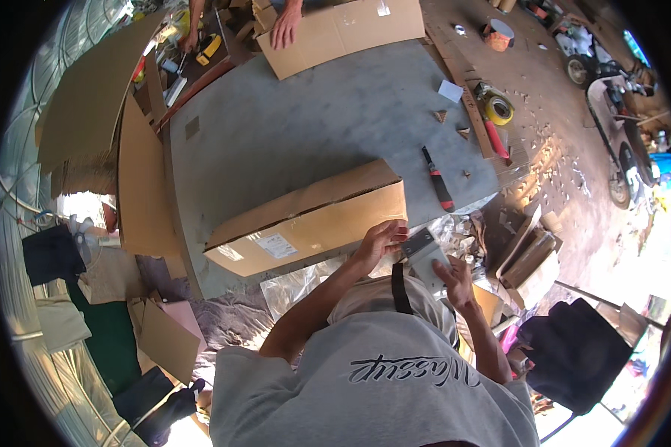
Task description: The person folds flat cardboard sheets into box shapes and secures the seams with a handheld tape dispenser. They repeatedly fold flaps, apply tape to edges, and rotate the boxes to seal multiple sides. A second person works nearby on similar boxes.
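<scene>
My right hand is closed around a flat grey rectangular object with a dark far end, held at my waist just off the table's near edge. I cannot make out exactly what it is. My left hand has its fingers apart and bent toward that dark end, beside the right end of a long brown carton; whether it touches either one is unclear. The closed carton lies slantwise along the near side of the grey table, a white label on its side. A red-and-black utility knife rests to its right.
Across the table, another person's hand lies on a second carton. Their other hand is by a yellow tool. A yellow tape roll and red-handled tool lie right. Cardboard sheets stand left; a scooter is far right.
</scene>
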Tool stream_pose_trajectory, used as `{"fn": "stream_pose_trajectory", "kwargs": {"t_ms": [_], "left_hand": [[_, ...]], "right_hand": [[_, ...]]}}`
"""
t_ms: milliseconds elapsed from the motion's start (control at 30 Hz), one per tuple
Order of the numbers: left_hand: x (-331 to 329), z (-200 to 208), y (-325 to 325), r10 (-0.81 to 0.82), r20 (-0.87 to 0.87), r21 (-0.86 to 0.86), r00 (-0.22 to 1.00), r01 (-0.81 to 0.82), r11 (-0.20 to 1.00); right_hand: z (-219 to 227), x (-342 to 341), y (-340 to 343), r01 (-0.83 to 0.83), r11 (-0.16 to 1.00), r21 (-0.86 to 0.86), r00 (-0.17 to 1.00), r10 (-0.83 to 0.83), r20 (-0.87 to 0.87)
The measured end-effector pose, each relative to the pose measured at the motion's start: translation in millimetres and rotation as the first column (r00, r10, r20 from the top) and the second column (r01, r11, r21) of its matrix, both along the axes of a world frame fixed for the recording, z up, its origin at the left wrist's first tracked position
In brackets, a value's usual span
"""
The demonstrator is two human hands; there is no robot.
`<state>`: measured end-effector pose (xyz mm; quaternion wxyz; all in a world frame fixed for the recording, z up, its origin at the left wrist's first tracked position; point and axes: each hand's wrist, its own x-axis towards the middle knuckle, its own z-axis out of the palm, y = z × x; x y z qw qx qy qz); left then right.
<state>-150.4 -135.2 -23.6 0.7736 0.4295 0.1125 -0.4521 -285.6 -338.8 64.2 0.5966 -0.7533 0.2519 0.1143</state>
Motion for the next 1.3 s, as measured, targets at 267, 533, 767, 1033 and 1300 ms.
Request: {"fn": "stream_pose_trajectory", "kwargs": {"t_ms": [267, 533, 767, 1033, 1300], "left_hand": [[-19, -27, 51, -0.032, 0.112, -0.066, 0.993, 0.04, 0.997], [-11, 6, 67, -0.185, 0.182, 0.205, 0.966, 0.147, 0.968], [47, 31, 44, -0.362, 0.564, 0.47, 0.742, 0.072, 0.88], [125, 38, 20, -0.411, 0.824, 0.492, 0.389, -0.133, 0.861], [171, 38, 5, -0.403, 0.824, 0.48, 0.397, -0.113, 0.87]], "right_hand": [[-11, 8, 40, -0.298, 0.936, -0.187, 0.955, 0.291, -0.062], [10, 7, 59, -0.367, 0.91, -0.193, 0.924, 0.381, 0.034], [-1, 23, 70, -0.164, 0.984, -0.062, 0.986, 0.164, -0.006], [-11, 26, 60, -0.007, 1.0, 0.026, 1.0, 0.008, -0.028], [-55, 32, 48, 0.052, 0.992, 0.112, 0.999, -0.053, 0.002]]}}
